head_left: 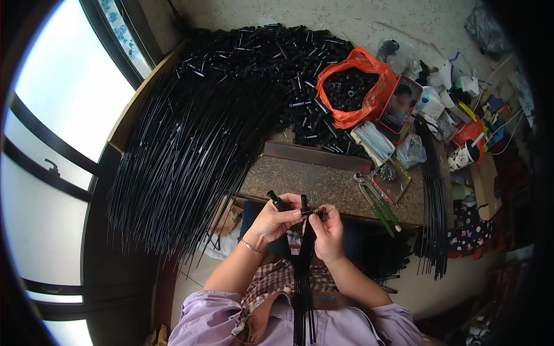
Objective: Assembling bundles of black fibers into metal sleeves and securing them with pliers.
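Observation:
My left hand point(279, 219) is closed around a short black tubular piece point(273, 197) with a wider end, which sticks up past the fingers. A second black tubular piece point(304, 202) stands upright at the left fingertips, between both hands. My right hand point(328, 235) is closed in a pinch close beside it. A thin dark strip crosses between the fingertips; what exactly the right fingers grip is too small to tell. Below the hands, a bundle of thin black rods point(302, 282) hangs down over my lap and the checked apron.
Thin black rods point(179, 155) spread over the table's left, with black tubular pieces point(254, 49) heaped behind. A red bag point(385, 95) holds small black parts. Green-handled pliers point(378, 205), a phone point(399, 106), white sticks point(374, 140) and a cup point(463, 155) lie right; more rods point(434, 202) hang over the edge.

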The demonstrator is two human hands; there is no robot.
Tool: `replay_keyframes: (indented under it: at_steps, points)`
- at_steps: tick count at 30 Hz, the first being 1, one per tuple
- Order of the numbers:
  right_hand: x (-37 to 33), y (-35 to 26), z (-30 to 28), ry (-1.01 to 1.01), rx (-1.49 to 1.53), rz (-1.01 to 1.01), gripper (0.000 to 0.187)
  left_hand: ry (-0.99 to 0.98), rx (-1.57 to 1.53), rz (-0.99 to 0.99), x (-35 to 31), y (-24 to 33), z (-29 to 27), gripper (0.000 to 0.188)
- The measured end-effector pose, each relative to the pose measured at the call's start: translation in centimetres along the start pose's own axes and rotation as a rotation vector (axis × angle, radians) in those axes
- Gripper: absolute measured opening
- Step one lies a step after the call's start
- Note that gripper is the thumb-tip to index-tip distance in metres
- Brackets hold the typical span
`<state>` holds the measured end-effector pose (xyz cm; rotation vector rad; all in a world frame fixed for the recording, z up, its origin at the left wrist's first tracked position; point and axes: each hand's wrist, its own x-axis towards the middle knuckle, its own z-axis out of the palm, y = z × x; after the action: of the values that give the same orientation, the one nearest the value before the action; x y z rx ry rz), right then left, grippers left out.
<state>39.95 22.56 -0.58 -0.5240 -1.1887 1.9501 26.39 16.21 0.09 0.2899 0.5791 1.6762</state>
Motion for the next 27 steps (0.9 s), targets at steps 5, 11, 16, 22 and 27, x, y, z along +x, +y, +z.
replay_keyframes:
  at_steps: [5, 11, 16, 22, 27]
  points:
    - [0.3, -0.1, 0.2, 0.0, 0.011, 0.018, 0.019, 0.01, 0.053, 0.015, -0.2, 0.0, 0.0, 0.028]
    - [0.3, -0.1, 0.5, 0.03, 0.018, 0.001, 0.02, 0.025, 0.691, 0.38, -1.3, 0.2, 1.9, 0.029]
    - [0.7, 0.8, -0.5, -0.011, 0.14, 0.156, 0.017, 0.11, 0.872, 0.498, -0.8, -1.0, 1.0, 0.032]
    - [0.4, 0.8, -1.1, -0.053, 0.223, 0.24, 0.016, 0.121, 1.317, 0.56, -0.7, 0.8, 3.8, 0.019]
    - [0.8, 0.0, -1.5, -0.143, 0.344, 0.401, 0.022, 0.011, 1.198, 0.465, -0.6, 1.7, 2.7, 0.019]
